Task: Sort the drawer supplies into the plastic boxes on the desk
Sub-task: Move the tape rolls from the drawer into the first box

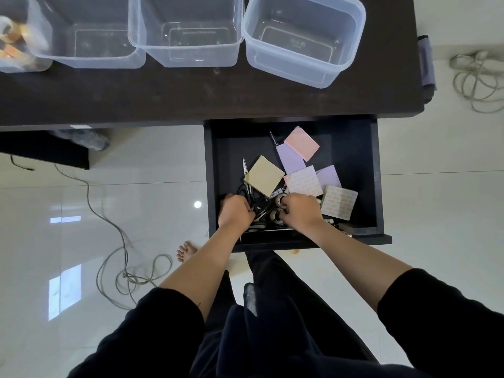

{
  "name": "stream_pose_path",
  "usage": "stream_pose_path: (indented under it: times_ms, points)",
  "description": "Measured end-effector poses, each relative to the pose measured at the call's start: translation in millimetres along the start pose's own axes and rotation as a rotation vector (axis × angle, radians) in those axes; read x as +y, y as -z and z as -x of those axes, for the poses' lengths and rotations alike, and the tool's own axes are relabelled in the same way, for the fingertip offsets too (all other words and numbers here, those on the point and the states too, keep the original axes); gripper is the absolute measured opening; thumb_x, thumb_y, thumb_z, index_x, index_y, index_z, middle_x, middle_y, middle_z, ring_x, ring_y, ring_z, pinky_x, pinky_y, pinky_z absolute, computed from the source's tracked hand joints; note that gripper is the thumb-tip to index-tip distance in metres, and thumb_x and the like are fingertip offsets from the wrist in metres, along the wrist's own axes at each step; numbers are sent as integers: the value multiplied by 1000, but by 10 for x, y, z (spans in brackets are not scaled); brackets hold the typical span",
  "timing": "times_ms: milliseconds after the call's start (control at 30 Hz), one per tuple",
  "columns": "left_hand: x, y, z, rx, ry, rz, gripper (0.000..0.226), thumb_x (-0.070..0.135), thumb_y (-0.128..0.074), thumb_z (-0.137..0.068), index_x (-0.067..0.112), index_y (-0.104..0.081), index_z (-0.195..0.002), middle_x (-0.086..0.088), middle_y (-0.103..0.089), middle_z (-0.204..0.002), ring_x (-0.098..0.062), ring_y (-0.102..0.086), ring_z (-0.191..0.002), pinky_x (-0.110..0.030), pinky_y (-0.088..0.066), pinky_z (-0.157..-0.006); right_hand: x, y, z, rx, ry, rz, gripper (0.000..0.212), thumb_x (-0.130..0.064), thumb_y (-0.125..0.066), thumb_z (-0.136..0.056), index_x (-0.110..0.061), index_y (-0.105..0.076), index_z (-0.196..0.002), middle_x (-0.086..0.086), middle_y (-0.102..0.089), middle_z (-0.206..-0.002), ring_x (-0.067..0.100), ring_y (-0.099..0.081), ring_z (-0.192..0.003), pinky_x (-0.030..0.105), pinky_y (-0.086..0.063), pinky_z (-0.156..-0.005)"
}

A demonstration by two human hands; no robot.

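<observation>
This looks like a room in a home, set up as a small work spot. A dark counter [191,94] sits at 12 o'clock on a shiny white tile floor [122,203]. Loose cables [120,241] lie on the floor at 9 o'clock. A bare foot [186,251] stands on the tiles.

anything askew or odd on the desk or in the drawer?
The rightmost plastic box sits rotated, out of line with the other boxes. In the drawer sticky-note pads and scissors lie jumbled. Nothing looks damaged.
</observation>
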State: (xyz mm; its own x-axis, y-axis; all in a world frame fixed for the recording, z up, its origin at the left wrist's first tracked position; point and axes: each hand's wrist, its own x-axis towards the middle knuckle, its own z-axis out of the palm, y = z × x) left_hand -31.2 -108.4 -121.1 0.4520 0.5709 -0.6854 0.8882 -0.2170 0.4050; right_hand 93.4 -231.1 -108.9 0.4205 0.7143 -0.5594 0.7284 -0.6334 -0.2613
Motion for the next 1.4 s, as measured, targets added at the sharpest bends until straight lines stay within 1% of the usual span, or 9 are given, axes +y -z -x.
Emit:
stream_pose_path:
  times_ms: [300,467,567,700,867,1000,1133,1300,1400]
  points:
    - [47,68,118,65,-43,48,7,15,-68,-78,10,-69,-82,-6,-65,-93,-23,-60,-93,-31,-54,-73,54,75,146,101,8,-224,23,-24,-65,-82,-15,-51,-66,-1,-50,-71,23,-54,-71,31,-40,-56]
    - [58,126,187,75,-69,94,3,14,-65,-81,12,-67,-82,-4,-68,-77,-21,-58,-94,-32,-53,-75,68,93,196,167,19,-268,18,-26,-64,-82,-8,-68,-86,4,-62,-79,23,-59,-75,34,-49,-61]
    - [64,168,236,88,-117,91,9,12,-62,-82,11,-68,-87,-6,-68,-78,-22,-57,-96,-36,-54,-79,56,140,228,213,19,-293,19,-26,-63,-84,-9,-67,-91,5,-63,-84,22,-58,-75,31,-46,-60]
    - [75,209,286,118,-193,104,6,12,-62,-84,10,-68,-84,-5,-68,-74,-23,-62,-82,-31,-51,-83,53,217,233,267,20,-294,17,-24,-63,-85,-10,-64,-95,5,-64,-92,21,-59,-81,26,-41,-61]
    - [158,332,352,180,-254,117,8,15,-62,-85,10,-67,-80,-2,-66,-72,-16,-54,-77,-26,-47,-80,39,328,218,319,19,-317,17,-22,-64,-84,-8,-63,-94,6,-64,-92,22,-59,-82,25,-36,-65]
    - [248,491,385,221,-266,151,8,15,-62,-84,13,-69,-83,1,-65,-75,-14,-51,-83,-24,-47,-74,-23,474,181,351,19,-328,19,-21,-63,-85,-8,-63,-99,7,-65,-94,23,-59,-85,29,-43,-68]
    - [343,749,406,282,-269,189,6,13,-63,-82,12,-69,-80,2,-64,-71,-3,-50,-67,-16,-43,-64,-169,662,83,400,54,-352,17,-19,-65,-83,-7,-64,-96,8,-63,-90,27,-60,-81,35,-47,-68]
    - [326,1246,427,370,-282,222,5,17,-62,-84,16,-67,-85,2,-64,-80,-11,-54,-86,-19,-43,-66,-570,984,-90,478,185,-349,10,-19,-64,-84,-10,-65,-89,-2,-50,-82,20,-54,-73,32,-43,-59]
    - [191,1634,418,429,-271,281,6,17,-63,-83,14,-67,-87,-1,-65,-82,-15,-58,-84,-20,-44,-64,-925,1141,-227,505,272,-339,14,-21,-64,-83,-12,-65,-93,-7,-44,-84,16,-51,-67,31,-44,-58]
